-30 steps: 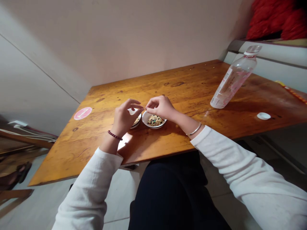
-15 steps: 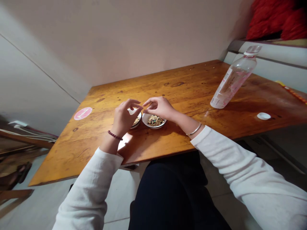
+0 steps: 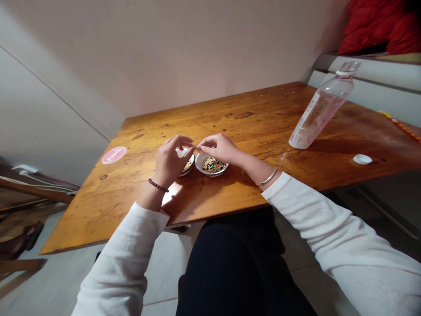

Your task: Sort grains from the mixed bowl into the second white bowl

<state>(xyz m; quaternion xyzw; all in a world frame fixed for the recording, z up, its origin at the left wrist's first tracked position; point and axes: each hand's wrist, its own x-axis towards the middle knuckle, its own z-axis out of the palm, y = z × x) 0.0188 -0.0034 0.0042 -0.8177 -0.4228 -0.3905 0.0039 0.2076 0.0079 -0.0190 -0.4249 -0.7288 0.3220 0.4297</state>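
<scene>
My left hand point(image 3: 171, 159), with a dark beaded bracelet at its wrist, is closed in a pinch between thumb and forefinger. My right hand point(image 3: 221, 148), wearing a silver bangle, pinches too, and its fingertips meet those of the left. Whatever lies between the fingertips is too small to make out. Below them, two white bowls stand side by side on the table. The left bowl point(image 3: 191, 168) is partly hidden behind my left hand. In the right bowl point(image 3: 199, 165) are many small beads point(image 3: 213, 166), mostly cream, some dark and green.
On the wooden table point(image 3: 144, 131), a clear plastic bottle point(image 3: 320, 112) stands at the right, near a small white cap point(image 3: 362, 159). A round pink sticker marked 1 point(image 3: 114, 155) is at the left. A wall point(image 3: 204, 52) rises behind the table.
My right fingertips have moved slightly left and now touch the left ones. The left hand has hardly moved, and the bowls stay put.
</scene>
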